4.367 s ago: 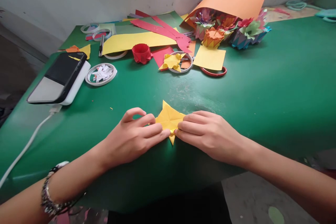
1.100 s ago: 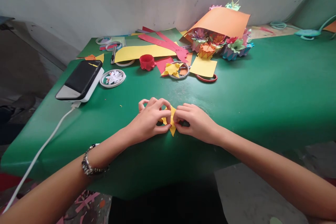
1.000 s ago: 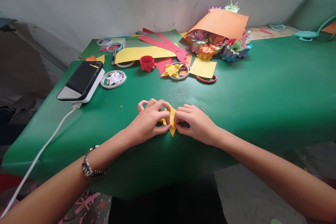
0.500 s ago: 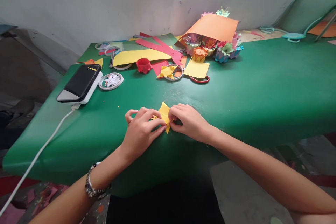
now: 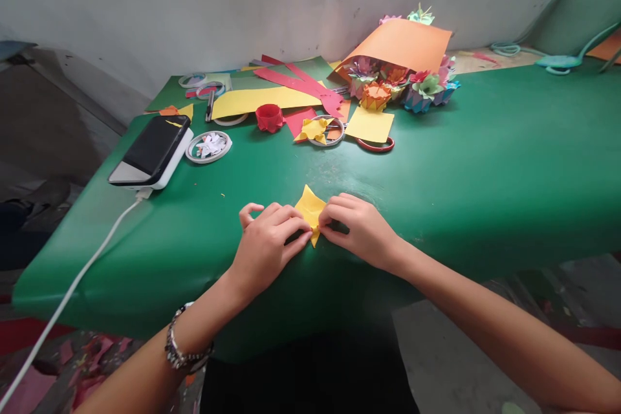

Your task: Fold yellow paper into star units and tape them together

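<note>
Green table (image 5: pixel 460 174), shiny top, far side by grey wall (image 5: pixel 194 6); near edge curves down. Paper scraps (image 5: pixel 97 362) on floor, lower L. Far R of centre: orange sheet (image 5: pixel 398 45) over paper flowers (image 5: pixel 376 98). Device (image 5: pixel 151 152) at L, white cable (image 5: pixel 82 275) trailing off near edge.

Forearms in from lower L & lower R. L hand (image 5: pixel 266 239): back up, bracelet (image 5: pixel 182 349) at wrist, little finger crooked out; thumb & index pinched on yellow paper (image 5: pixel 309 206). R hand (image 5: pixel 361 229): fingers curled, tips clamped on same piece, opp. side. Paper low over table nr. edge, betw. hands, one point twd. wall.
</note>
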Demonstrator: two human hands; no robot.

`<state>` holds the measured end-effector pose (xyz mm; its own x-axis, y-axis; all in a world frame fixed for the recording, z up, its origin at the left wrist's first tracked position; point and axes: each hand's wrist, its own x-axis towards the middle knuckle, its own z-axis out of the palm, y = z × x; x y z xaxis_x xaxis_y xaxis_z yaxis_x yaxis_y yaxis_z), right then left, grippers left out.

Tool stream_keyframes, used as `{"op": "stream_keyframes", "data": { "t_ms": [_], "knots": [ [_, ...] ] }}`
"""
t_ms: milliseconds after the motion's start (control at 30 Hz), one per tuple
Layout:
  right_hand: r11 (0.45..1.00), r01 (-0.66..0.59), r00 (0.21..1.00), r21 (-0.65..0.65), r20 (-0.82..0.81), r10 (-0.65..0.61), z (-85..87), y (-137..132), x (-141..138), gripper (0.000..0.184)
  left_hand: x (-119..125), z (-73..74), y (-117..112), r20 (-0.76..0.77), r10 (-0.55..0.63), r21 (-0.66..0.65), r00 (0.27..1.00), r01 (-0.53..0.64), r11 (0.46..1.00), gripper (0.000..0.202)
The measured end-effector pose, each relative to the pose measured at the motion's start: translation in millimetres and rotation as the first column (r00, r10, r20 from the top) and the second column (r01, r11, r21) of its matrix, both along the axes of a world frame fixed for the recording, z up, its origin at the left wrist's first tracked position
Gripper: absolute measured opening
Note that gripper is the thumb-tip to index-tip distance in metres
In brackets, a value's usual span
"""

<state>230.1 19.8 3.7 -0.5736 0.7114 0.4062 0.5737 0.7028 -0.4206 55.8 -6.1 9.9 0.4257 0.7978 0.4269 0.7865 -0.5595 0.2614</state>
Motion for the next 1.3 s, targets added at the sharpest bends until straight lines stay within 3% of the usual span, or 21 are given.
{"op": "stream_keyframes", "data": {
  "t_ms": [200, 400, 533, 767, 1100, 1300],
  "knots": [
    [0.968, -0.136, 0.987, 0.209, 0.116, 0.114, -0.8, -4.9, 8.5, 0.018, -5.9, -2.3, -2.1, 0.005, -0.055, 0.091, 0.998, 0.055, 0.994, 0.01],
    [0.948, -0.134, 0.985, 0.287, 0.14, 0.097, -1.6, -9.1, 12.5, 0.022, -12.5, -1.2, -0.4, -0.09, -0.147, 0.171, 0.985, 0.16, 0.972, 0.01],
    [0.965, -0.14, 0.982, 0.221, 0.155, 0.107, 1.7, -6.2, 9.4, 0.021, -13.3, -1.0, 0.7, -0.105, -0.156, 0.128, 0.982, 0.169, 0.977, 0.011],
    [0.993, -0.114, 0.989, -0.002, 0.096, 0.114, 8.5, 3.1, 3.4, 0.019, -4.9, -0.1, 5.9, -0.012, -0.034, -0.089, 0.999, 0.032, 0.995, 0.009],
    [0.995, -0.015, 0.99, -0.095, 0.139, 0.029, 6.8, 0.9, -2.9, 0.027, -1.9, -3.1, 6.4, -0.018, 0.05, -0.065, 0.999, -0.051, 0.997, 0.012],
    [0.99, -0.019, 0.977, -0.137, -0.215, -0.011, 8.9, 1.7, 10.5, 0.013, -4.1, 0.4, 5.1, 0.027, 0.022, -0.14, 0.999, -0.018, 0.99, 0.011]
  ]
}}
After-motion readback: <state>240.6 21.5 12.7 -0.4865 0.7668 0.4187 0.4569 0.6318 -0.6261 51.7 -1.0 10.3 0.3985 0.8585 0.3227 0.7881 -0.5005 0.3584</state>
